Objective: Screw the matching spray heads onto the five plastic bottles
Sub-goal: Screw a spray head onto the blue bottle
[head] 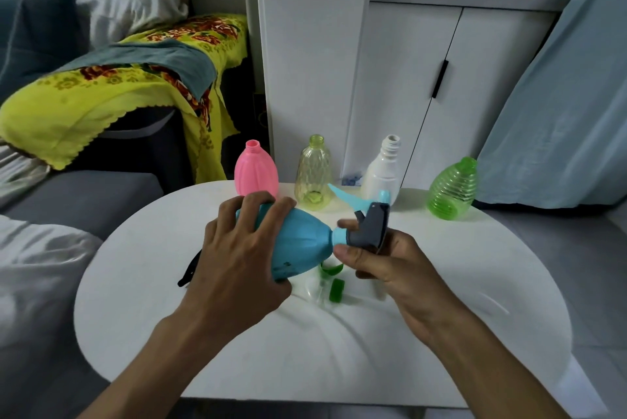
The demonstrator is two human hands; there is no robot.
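Head view: five plastic bottles are showing. Four are standing uncapped and empty along the round white table's (441,333) far edge: pink (256,172), yellow-clear (312,174), white (383,171), green ribbed (451,189). The left hand (237,259) is clasping the blue bottle (298,242) sideways; the right hand (383,259) is pinching its dark grey spray head (369,228).

one head-worn view — looking forward and down, close over the hands (305,259) and the desk (441,333); edges seemingly bent by the wide lens.
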